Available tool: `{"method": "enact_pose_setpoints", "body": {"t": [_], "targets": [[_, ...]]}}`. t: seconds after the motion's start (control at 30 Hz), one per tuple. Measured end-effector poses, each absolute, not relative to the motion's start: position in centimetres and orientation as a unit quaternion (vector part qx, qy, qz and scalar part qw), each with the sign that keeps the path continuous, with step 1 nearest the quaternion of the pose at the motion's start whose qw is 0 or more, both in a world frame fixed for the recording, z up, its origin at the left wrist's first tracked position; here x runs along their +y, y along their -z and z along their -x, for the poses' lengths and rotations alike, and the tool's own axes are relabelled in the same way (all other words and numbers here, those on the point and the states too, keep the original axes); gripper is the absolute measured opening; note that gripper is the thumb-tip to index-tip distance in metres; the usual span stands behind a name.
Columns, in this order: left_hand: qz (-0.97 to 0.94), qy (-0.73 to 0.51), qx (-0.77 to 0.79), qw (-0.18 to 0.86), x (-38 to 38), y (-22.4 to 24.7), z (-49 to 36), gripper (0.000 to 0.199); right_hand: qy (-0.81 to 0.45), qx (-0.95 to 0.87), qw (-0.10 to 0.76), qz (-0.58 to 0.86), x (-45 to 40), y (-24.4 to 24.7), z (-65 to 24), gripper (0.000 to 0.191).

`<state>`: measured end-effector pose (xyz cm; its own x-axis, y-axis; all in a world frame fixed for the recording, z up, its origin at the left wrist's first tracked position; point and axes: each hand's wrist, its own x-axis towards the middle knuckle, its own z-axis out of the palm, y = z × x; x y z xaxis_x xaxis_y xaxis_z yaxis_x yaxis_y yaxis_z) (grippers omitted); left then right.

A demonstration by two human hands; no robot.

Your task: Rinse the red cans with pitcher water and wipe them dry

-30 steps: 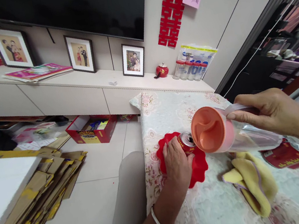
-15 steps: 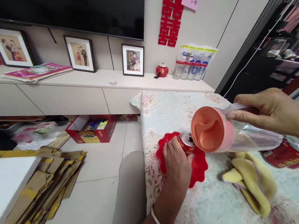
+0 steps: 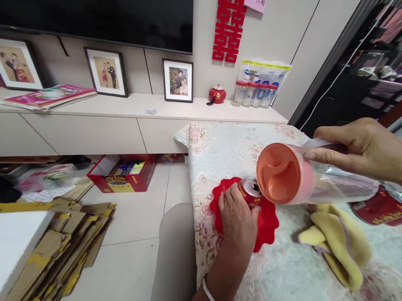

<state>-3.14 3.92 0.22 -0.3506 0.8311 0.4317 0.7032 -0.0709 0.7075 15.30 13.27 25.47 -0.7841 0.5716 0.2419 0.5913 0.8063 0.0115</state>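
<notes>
My left hand is wrapped round a red drink can that has an opened top. Under the can lies a red plate with a wavy rim. In my right hand is the handle of a clear plastic pitcher with an orange lid. The pitcher is tipped on its side, its lid end beside the can's top. Whether liquid is flowing cannot be made out. A crumpled yellow cloth lies on the table below the pitcher.
More red cans stand behind the right wrist on the flowered tablecloth. Flattened cardboard and a red box are on the floor at left. A cabinet with framed photos runs along the wall.
</notes>
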Motion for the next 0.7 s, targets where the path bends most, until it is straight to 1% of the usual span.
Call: {"method": "enact_pose_setpoints", "body": {"t": [0.27, 0.4, 0.53, 0.7], "targets": [[-0.572, -0.468, 0.668, 0.082, 3.84, -0.24, 3.5, 0.077, 0.043, -0.945, 0.109, 0.306, 13.44, -25.45, -15.18, 0.053], [-0.572, -0.471, 0.667, 0.08, 3.85, -0.28, 3.48, 0.075, 0.042, -0.943, 0.109, 0.312, 13.39, -25.51, -15.14, 0.055], [-0.565, -0.471, 0.674, 0.068, 3.95, -0.25, 3.28, 0.078, 0.033, -0.941, 0.112, 0.317, 13.21, -25.54, -15.08, 0.056], [-0.567, -0.464, 0.676, 0.074, 3.95, -0.4, 3.29, 0.074, 0.027, -0.935, 0.115, 0.334, 13.01, -25.5, -14.89, 0.06]]}}
